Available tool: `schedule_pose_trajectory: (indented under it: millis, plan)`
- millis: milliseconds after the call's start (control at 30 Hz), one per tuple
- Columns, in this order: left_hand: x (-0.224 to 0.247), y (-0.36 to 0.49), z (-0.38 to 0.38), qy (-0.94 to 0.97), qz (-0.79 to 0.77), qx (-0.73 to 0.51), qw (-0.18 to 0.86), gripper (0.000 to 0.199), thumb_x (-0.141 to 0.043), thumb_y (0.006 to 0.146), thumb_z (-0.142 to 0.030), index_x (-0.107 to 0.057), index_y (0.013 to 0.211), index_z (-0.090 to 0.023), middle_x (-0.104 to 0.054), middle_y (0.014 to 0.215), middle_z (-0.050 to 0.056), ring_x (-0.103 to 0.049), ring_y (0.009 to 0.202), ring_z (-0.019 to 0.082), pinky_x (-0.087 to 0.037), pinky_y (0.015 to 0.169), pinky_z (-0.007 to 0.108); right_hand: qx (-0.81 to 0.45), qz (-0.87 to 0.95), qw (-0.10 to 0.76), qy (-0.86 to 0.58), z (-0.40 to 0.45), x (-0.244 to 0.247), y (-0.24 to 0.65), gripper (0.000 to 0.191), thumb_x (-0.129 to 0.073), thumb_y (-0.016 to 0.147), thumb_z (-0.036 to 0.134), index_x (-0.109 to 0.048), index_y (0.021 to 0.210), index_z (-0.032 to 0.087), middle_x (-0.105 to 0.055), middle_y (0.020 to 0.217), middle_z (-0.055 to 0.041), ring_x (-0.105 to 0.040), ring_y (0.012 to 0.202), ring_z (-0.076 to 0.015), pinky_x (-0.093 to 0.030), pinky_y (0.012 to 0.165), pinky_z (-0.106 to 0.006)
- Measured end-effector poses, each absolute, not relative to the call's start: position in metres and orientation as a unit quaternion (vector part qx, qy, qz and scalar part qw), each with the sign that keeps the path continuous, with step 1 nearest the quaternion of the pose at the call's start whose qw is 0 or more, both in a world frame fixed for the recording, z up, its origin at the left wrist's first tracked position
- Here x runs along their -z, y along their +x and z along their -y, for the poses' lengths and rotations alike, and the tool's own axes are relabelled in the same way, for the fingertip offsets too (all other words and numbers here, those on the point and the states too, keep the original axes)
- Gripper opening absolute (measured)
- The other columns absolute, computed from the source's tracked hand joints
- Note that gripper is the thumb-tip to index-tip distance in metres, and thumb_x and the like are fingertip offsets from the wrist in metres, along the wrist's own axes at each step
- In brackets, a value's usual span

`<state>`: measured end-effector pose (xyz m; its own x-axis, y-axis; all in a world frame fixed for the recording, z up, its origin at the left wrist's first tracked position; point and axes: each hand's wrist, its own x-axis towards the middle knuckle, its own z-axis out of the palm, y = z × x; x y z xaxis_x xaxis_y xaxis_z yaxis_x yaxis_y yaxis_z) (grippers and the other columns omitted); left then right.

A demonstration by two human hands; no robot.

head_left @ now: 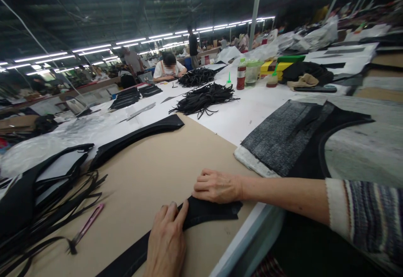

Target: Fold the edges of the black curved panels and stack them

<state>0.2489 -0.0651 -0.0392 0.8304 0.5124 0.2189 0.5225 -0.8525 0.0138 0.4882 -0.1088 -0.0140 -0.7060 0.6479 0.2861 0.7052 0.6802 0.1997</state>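
A long curved black fabric strip [209, 212] lies on the tan board [132, 172] near the table's front edge. On its middle part rests my left hand [168, 237], fingers pointing forward, pressed on the strip. Just beyond and to the right, my right hand [214, 186] has its fingers curled down at the strip's upper edge; what is under the fingertips is hidden. Another curved black piece [138, 138] lies along the board's far left edge. A pink cutter [90, 223] sits to the left of my left hand, beside thin black strips [77, 197].
Stacked black pieces [19, 203] stand at the left. At the right lies a textured black piece [280, 136]. Farther back are piles of black strips [208, 97], a red bottle [241, 74], a glass jar [252, 73] and a yellow box [273, 68]. A person [169, 67] sits across the table.
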Motion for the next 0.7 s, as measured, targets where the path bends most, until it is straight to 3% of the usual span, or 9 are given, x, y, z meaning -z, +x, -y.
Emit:
schedule_pose_trajectory:
  millis: [167, 267, 700]
  plan:
    - [0.045, 0.252, 0.065, -0.957, 0.258, 0.133, 0.03, 0.052, -0.037, 0.078, 0.004, -0.059, 0.119, -0.019, -0.059, 0.111, 0.008, -0.054, 0.099, 0.019, -0.046, 0.087, 0.032, 0.149, 0.909, 0.09, -0.378, 0.11, 0.014, 0.487, 0.017, -0.043, 0.097, 0.017, -0.059, 0.092, 0.016, -0.056, 0.085, -0.0034, -0.046, 0.079, -0.0165, -0.031, 0.074, -0.032]
    - [0.04, 0.254, 0.064, -0.964, 0.243, 0.108, -0.008, 0.048, -0.036, 0.081, 0.002, -0.06, 0.117, -0.019, -0.062, 0.102, 0.006, -0.056, 0.093, 0.018, -0.046, 0.085, 0.029, 0.144, 0.913, 0.082, -0.373, 0.111, 0.013, 0.492, 0.017, -0.042, 0.098, 0.017, -0.058, 0.097, 0.016, -0.056, 0.085, -0.0033, -0.047, 0.08, -0.0163, -0.032, 0.075, -0.031]
    - [0.025, 0.277, 0.07, -0.96, 0.264, 0.059, 0.073, 0.061, -0.033, 0.083, 0.003, -0.047, 0.134, -0.028, -0.062, 0.103, 0.005, -0.054, 0.091, 0.018, -0.04, 0.081, 0.031, 0.15, 0.908, 0.079, -0.383, 0.119, 0.014, 0.518, 0.019, -0.041, 0.096, 0.015, -0.059, 0.096, 0.015, -0.056, 0.084, -0.0032, -0.047, 0.079, -0.0168, -0.034, 0.08, -0.032]
